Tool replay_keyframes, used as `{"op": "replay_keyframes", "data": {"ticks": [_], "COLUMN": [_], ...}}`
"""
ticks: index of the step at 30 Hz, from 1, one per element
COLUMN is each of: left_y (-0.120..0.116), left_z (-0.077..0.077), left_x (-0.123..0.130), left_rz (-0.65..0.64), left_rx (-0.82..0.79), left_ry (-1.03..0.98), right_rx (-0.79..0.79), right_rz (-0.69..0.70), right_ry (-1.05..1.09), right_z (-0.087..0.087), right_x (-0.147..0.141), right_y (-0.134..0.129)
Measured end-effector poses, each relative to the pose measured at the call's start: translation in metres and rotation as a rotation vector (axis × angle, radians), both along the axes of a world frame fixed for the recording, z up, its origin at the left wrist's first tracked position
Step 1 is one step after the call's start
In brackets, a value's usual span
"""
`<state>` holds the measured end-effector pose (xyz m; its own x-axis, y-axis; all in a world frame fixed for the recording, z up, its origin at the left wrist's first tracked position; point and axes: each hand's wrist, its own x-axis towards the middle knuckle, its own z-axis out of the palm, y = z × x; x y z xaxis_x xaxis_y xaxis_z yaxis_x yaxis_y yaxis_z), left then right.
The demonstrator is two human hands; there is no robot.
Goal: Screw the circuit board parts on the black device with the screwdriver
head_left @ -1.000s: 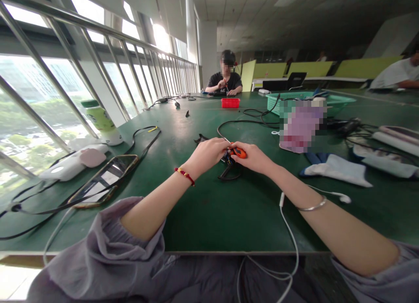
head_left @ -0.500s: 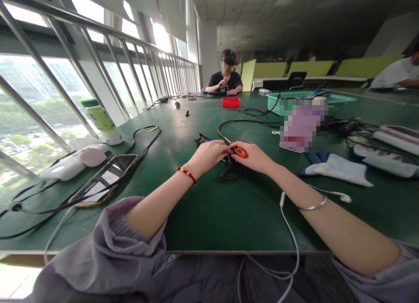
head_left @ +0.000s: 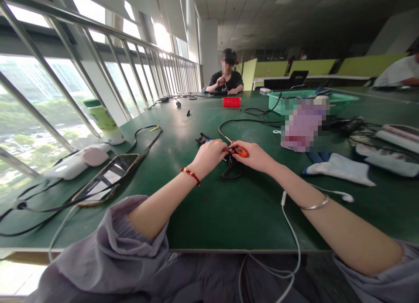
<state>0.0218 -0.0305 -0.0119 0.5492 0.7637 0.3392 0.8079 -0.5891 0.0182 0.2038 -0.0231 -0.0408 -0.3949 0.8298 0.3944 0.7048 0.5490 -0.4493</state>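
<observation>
An orange-and-black screwdriver handle (head_left: 241, 151) lies in my right hand (head_left: 251, 156), whose fingers are wrapped round it; its thin metal shaft points up and left. Touching it at the fingertips, my left hand (head_left: 214, 154) is closed on a dark device, mostly hidden by the fingers. One end of the black device (head_left: 203, 138), with a bit of blue, sticks out beyond my left hand. A black cable (head_left: 231, 176) loops on the green table (head_left: 203, 216) just below both hands.
A phone (head_left: 106, 181), a white device (head_left: 77, 161) and a green bottle (head_left: 104, 122) stand or lie left. Ahead is a red tray (head_left: 231, 102); a person (head_left: 225, 78) sits beyond. Right are a green basket (head_left: 275, 103), a purple phone (head_left: 303, 126), gloves (head_left: 340, 168) and white earphones (head_left: 347, 198).
The whole view has shifted very slightly. Both hands keep nearly the same pose around the device and screwdriver.
</observation>
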Motion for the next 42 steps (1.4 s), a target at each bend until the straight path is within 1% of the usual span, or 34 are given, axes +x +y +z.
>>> {"op": "replay_keyframes", "data": {"ticks": [4,7,10,11,12,13,15,16,17,18,20,24,27,30,33,35,38,42], "left_y": [-0.003,-0.001,0.003,0.003,0.003,0.001,-0.004,-0.007,-0.010,-0.013,-0.017,-0.021,-0.023,-0.025,-0.026,-0.026,-0.027,-0.028], "left_z": [-0.001,-0.002,0.003,0.006,0.010,0.014,0.021,0.024,0.025,0.026,0.027,0.027,0.028,0.028,0.029,0.031,0.033,0.032], "left_x": [0.001,0.000,-0.005,-0.007,-0.009,-0.012,-0.016,-0.017,-0.017,-0.017,-0.015,-0.010,-0.009,-0.009,-0.009,-0.009,-0.008,-0.009], "left_rz": [-0.022,-0.034,-0.048,-0.050,-0.055,-0.060,-0.072,-0.054,-0.024,0.004,0.031,0.040,0.055,0.054,0.062,0.071,0.076,0.073], "left_rx": [0.028,0.051,0.026,-0.023,-0.107,-0.219,-0.503,-0.619,-0.694,-0.723,-0.723,-0.773,-0.800,-0.803,-0.815,-0.835,-0.867,-0.869], "left_ry": [0.044,0.049,0.056,0.065,0.081,0.101,0.152,0.175,0.203,0.229,0.273,0.305,0.314,0.296,0.285,0.288,0.284,0.243], "right_rx": [-0.012,-0.014,-0.015,-0.015,-0.013,-0.010,0.000,-0.001,-0.007,-0.013,-0.005,0.110,0.197,0.333,0.457,0.495,0.466,0.420], "right_rz": [0.010,0.011,0.009,0.008,0.008,0.009,0.005,-0.004,-0.020,-0.047,-0.118,-0.237,-0.325,-0.409,-0.325,-0.329,-0.318,-0.274], "right_ry": [0.000,-0.002,-0.008,-0.012,-0.017,-0.021,-0.024,-0.023,-0.020,-0.015,-0.005,0.087,0.249,0.366,0.446,0.443,0.406,0.377], "right_z": [0.000,-0.001,-0.002,-0.002,-0.002,-0.002,-0.001,-0.001,-0.001,-0.001,-0.001,0.002,0.010,0.022,0.032,0.035,0.035,0.032], "right_x": [0.000,0.000,0.001,0.001,0.001,0.001,0.001,0.000,0.000,-0.001,-0.002,-0.003,-0.005,-0.009,-0.013,-0.015,-0.016,-0.017], "right_y": [0.000,0.001,0.002,0.002,0.002,0.001,0.001,0.000,-0.001,-0.001,-0.002,-0.004,-0.011,-0.025,-0.041,-0.049,-0.054,-0.052]}}
